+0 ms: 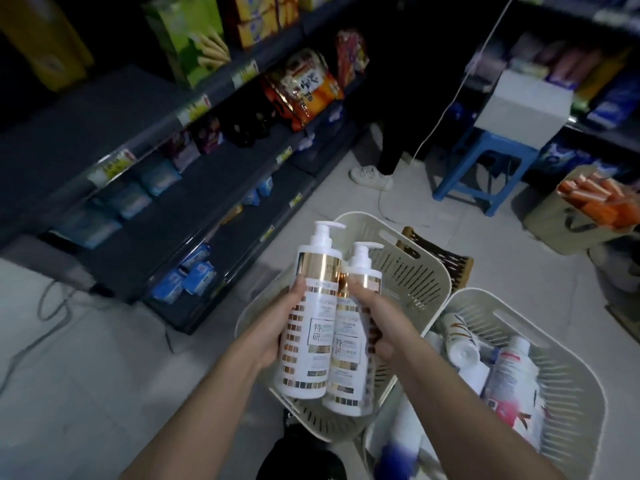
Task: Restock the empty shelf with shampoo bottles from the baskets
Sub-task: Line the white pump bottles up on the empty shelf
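While left hand (277, 329) and right hand (379, 315) fingers grip pump bottles (311, 341), the right basket (573, 362) holds mixed bottles (512, 379).

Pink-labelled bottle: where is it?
Head view, lower right: the pink-labelled bottle lies inside the right-hand basket, among other bottles, right of the held pump bottles.

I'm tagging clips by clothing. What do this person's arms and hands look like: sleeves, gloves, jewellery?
The left forearm and right forearm are bare to the frame edge, no sleeves showing. The left hand and right hand have no gloves; no watch, bracelet or ring is visible, though blur could hide a thin ring.
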Motion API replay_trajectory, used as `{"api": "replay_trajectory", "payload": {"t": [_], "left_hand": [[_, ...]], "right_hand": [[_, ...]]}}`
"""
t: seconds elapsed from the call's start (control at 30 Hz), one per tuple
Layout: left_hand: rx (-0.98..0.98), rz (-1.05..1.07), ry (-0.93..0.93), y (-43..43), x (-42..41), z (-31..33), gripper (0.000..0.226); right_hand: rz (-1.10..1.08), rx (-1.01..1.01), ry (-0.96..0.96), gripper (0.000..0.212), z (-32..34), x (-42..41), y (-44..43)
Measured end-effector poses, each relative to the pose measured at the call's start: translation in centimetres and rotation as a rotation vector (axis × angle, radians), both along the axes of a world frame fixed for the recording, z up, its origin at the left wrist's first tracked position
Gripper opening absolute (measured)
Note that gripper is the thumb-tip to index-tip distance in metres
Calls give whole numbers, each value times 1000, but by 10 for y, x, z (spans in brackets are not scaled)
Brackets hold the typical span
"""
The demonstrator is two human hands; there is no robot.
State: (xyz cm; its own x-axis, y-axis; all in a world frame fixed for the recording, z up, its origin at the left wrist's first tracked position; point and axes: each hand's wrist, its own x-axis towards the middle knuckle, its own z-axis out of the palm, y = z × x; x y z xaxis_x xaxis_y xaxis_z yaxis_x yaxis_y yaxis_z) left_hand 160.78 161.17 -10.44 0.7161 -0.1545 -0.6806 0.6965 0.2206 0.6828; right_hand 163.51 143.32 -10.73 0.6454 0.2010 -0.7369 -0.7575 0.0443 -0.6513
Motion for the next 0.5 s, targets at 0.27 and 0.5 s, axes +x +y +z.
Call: {"api": "replay_trajectory", "payload": {"t": [0.27, 0.5], "left_hand": [[2, 224, -212, 62, -85, 77, 72], [119, 344, -437, 129, -179, 124, 59]], "right_hand": [[238, 139, -182, 54, 79, -31, 66], [484, 226, -233, 82, 118, -76, 167]]}}
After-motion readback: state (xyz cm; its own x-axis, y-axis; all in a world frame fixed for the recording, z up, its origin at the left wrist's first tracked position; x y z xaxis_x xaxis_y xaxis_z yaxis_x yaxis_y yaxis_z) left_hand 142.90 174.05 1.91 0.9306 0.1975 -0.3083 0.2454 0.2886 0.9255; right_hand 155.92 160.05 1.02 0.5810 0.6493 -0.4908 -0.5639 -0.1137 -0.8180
